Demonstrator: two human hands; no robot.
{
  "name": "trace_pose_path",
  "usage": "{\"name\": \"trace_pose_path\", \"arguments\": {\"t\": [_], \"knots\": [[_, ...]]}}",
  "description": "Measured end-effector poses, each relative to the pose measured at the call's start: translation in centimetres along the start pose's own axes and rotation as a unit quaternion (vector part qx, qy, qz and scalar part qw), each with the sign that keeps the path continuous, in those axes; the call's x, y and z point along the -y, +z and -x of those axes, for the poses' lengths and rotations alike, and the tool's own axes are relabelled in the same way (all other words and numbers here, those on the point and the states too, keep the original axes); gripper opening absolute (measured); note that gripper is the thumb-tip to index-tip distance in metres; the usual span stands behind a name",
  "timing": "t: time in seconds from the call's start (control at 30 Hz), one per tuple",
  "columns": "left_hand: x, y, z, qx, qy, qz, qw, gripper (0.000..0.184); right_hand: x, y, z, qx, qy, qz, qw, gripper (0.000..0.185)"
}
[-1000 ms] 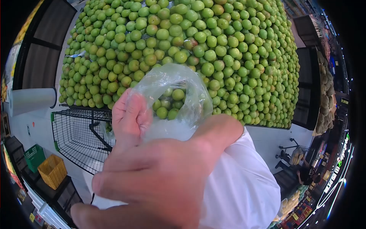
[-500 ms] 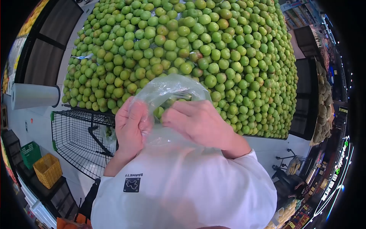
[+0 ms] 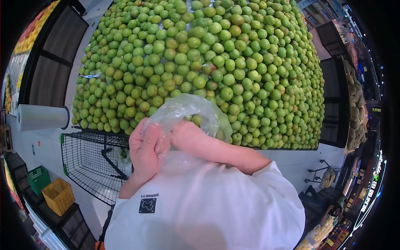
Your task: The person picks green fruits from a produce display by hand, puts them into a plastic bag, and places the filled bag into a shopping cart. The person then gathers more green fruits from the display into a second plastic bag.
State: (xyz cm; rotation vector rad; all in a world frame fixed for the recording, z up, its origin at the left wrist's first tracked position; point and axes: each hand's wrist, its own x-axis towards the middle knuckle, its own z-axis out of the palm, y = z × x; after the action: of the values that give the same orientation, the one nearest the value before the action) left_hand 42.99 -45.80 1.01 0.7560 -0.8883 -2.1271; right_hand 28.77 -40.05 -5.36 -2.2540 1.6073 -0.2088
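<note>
My left hand (image 3: 149, 141) is closed on the near left rim of a clear plastic bag (image 3: 187, 103), thumb on the outside. The bag's mouth faces up. My right hand (image 3: 181, 135) has gone into the mouth of the bag, with its wrist and forearm crossing the rim from the right. Its fingers are hidden, so I cannot tell whether they hold anything. Green fruit shows by the bag's mouth and through its film. A large heap of round green fruit (image 3: 258, 62), some blushed brown, rises just beyond the bag.
At the left stands a black wire shopping cart (image 3: 89, 156) with a bagged item inside. Above it is a roll of plastic bags (image 3: 41, 118). A wicker basket (image 3: 58, 196) and a green crate (image 3: 38, 179) sit lower left. Another cart (image 3: 323, 175) is at the right.
My right hand has moved left and deeper into the bag, so its fingers have gone out of sight. The left hand keeps its hold on the rim. The view has shifted slightly.
</note>
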Motion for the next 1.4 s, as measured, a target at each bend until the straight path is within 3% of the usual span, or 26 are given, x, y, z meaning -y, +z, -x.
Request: {"name": "trace_pose_path", "arguments": {"t": [0.27,0.33,0.37,0.57,0.67,0.73,0.77,0.97,1.17,1.27,1.33,1.4], "knots": [[-0.2,0.0,0.1,0.024,0.011,-0.029,0.999,0.025,0.0,-0.3,0.6,0.033,0.012,-0.015,0.999,0.030],[-0.2,-0.2,0.1,0.023,0.012,-0.027,0.999,0.026,-0.2,-0.4,1.4,-0.066,0.034,-0.014,0.997,0.027],[-0.2,-0.2,0.1,0.025,0.009,-0.015,1.000,0.025,-0.4,-0.4,1.7,-0.067,0.033,-0.013,0.997,0.027],[-0.1,0.0,0.0,0.029,-0.007,-0.014,0.999,0.023,-1.2,1.1,2.7,0.003,0.052,0.080,0.995,0.031],[0.4,-0.9,0.0,0.045,-0.002,-0.003,0.999,0.022,-1.5,-0.3,2.8,0.025,0.044,0.012,0.999,0.039],[0.2,-0.8,-0.1,0.063,0.009,0.008,0.998,0.029,-1.7,-1.3,2.6,0.098,0.063,-0.065,0.991,0.053],[-0.1,-0.5,0.0,0.043,-0.001,0.001,0.999,0.022,-1.7,-1.6,2.5,0.097,0.064,-0.064,0.991,0.053],[0.2,-0.8,-0.1,0.036,0.001,-0.002,0.999,0.022,-2.4,-1.6,2.6,0.120,0.035,-0.075,0.989,0.049],[0.5,-1.3,-0.2,0.055,0.006,0.022,0.998,0.028,-2.8,-3.6,2.1,0.217,-0.010,-0.105,0.970,0.039],[0.4,-1.3,-0.2,0.051,0.002,0.021,0.998,0.028,-2.5,-3.6,1.7,0.237,-0.005,-0.109,0.965,0.041],[0.3,-1.3,-0.1,0.050,0.005,0.019,0.999,0.028,-1.9,-3.2,1.7,0.234,-0.005,-0.064,0.970,0.054],[0.3,-1.1,-0.1,0.039,-0.006,0.012,0.999,0.028,-2.3,-3.3,1.7,0.229,0.002,-0.096,0.969,0.056]]}}
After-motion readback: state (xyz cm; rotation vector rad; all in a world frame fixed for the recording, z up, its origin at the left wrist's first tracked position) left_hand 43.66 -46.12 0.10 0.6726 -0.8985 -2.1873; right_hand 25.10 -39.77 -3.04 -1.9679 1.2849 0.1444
